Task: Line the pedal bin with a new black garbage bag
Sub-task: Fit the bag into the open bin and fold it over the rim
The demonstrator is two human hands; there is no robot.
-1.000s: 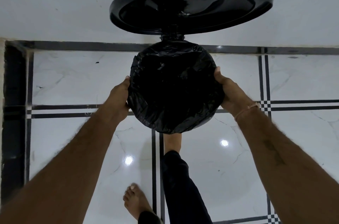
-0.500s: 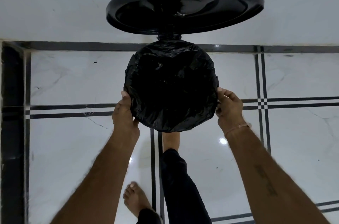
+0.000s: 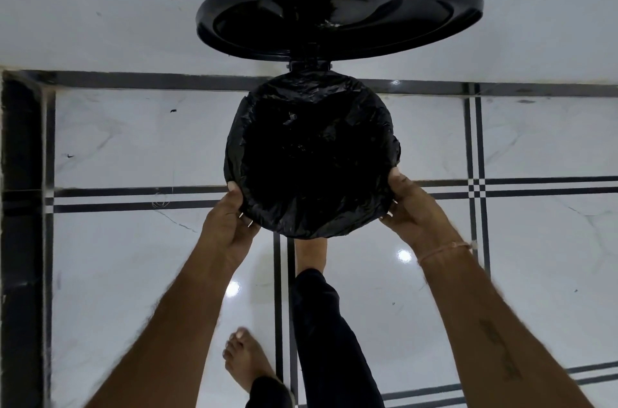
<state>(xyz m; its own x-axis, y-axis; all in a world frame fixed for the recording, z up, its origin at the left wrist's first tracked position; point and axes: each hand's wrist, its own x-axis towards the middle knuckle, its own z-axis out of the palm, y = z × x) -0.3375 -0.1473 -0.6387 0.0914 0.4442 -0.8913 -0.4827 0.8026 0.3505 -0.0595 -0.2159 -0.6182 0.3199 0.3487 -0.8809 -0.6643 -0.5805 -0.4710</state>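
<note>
Bare left foot (image 3: pixel 245 364) on glossy white marble floor (image 3: pixel 133 273) with black inlay stripes; right foot (image 3: pixel 309 252) tucked under bin. Left hand (image 3: pixel 230 223), right hand (image 3: pixel 413 210): each grip curled round near rim, thumb on top, pinching film. Black garbage bag (image 3: pixel 311 156), crinkled and shiny, lines round bin mouth, edge folded over rim. Domed glossy lid (image 3: pixel 337 12) raised open behind, against matte white wall (image 3: pixel 100 6).
</note>
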